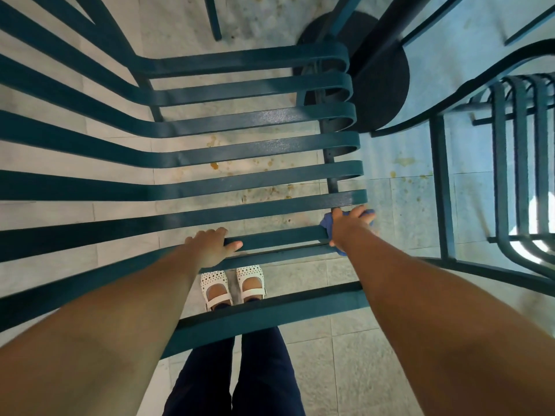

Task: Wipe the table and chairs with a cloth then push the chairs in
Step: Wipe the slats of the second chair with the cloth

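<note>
Blue cloth [329, 221], small and bunched up, sits under the right hand [350, 223] at the right end of a slat of the dark teal metal slatted chair [255, 145]. The right fingers curl over the cloth and hold it against the slat's rounded end. The slats run long from left to right, so I think the next wipe goes along them, toward the left hand [211, 244]. The left hand grips the same slat, further left on the chair, with its fingers bent over the far edge. The right hand is the one at the cloth. Most of the cloth is hidden under that hand. The round black table base [381, 85] shows beyond the chair, but the table top is hard to make out.
</note>
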Motion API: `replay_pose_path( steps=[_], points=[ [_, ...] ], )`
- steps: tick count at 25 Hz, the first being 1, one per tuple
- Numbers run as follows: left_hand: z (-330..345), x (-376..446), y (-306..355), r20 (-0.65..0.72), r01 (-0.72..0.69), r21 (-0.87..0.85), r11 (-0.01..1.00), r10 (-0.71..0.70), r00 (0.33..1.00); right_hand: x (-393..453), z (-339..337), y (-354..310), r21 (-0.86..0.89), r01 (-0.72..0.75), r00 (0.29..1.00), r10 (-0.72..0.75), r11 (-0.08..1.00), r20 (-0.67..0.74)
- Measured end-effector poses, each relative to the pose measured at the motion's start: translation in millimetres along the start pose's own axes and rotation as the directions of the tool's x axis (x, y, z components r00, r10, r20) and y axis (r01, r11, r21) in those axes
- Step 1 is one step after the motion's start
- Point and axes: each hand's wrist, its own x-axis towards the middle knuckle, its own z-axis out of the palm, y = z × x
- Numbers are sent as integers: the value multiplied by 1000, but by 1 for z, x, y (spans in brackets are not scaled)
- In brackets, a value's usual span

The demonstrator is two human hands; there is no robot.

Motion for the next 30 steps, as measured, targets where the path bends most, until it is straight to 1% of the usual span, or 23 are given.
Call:
replay_pose_path(
  steps=[1,3,4,5,6,7,8,9,11,12,13,14,15,17,18,20,21,22,23,26,27,29,30],
  points=[
    [-3,-4,6,10,-5,-42,999,6,1000,-7,-5,-5,36,-45,999,44,998,29],
    [-13,-14,21,32,-34,-130,991,39,999,-16,-13,-9,178,-70,997,63,981,46],
    [-18,-21,29,37,-63,-160,985,69,997,-24,-18,-10,255,-36,999,32,966,20],
    [-23,-30,39,36,-91,-180,979,99,994,-32,-21,-11,319,30,999,-20,947,-34],
    [-27,-38,49,24,-115,-198,973,123,992,-38,-24,-13,406,90,995,-65,909,-75],
    [-31,-45,57,12,-125,-213,969,130,991,-53,-26,-13,448,137,988,-93,884,-119],
    [-34,-53,66,-4,-125,-229,965,127,992,-68,-23,-11,600,173,979,-71,781,-190],
    [-39,-63,74,-15,-122,-246,962,122,992,-84,-25,-10,749,187,978,-49,635,-202],
    [-52,-84,93,-52,-152,-343,927,143,988,-110,-28,-4,872,281,952,-3,401,-306],
    [-61,-96,104,-70,-180,-400,899,166,984,-121,-29,-1,892,299,946,17,338,-324],
    [-70,-109,115,-89,-190,-471,861,168,982,-132,-30,-1,907,312,942,30,284,-333],
    [-77,-119,126,-107,-173,-560,810,136,985,-141,-31,-3,920,325,938,52,220,-344],
    [-83,-127,137,-113,-131,-663,737,75,991,-151,-33,-4,929,343,931,82,140,-356],
    [-96,-145,156,-66,-40,-823,566,-25,997,-173,-35,-4,930,367,922,140,-17,-361],
    [-98,-152,162,-48,-41,-865,500,-1,999,-184,-34,-3,926,360,926,166,-115,-339],
    [-97,-166,170,-40,-87,-905,416,120,992,-201,-30,1,893,331,939,200,-304,-279],
    [-96,-172,173,-40,-102,-924,368,173,984,-209,-28,4,864,320,944,211,-388,-254],
    [-96,-180,177,-32,-102,-932,347,202,979,-217,-27,7,835,317,945,222,-450,-239],
    [-94,-182,179,-41,-112,-935,336,212,977,-223,-25,9,806,332,940,237,-490,-243],
    [-90,-192,188,-125,-233,-838,493,243,962,-238,-15,23,673,404,914,285,-620,-287],
    [-87,-197,193,-130,-261,-822,507,278,952,-244,-12,30,617,410,912,281,-671,-300],
    [-83,-211,206,-98,-310,-780,543,384,918,-246,-1,45,550,384,923,283,-741,-262],
    [-82,-220,213,-76,-338,-743,577,430,900,-245,8,53,545,377,926,303,-749,-223]
  ],
)
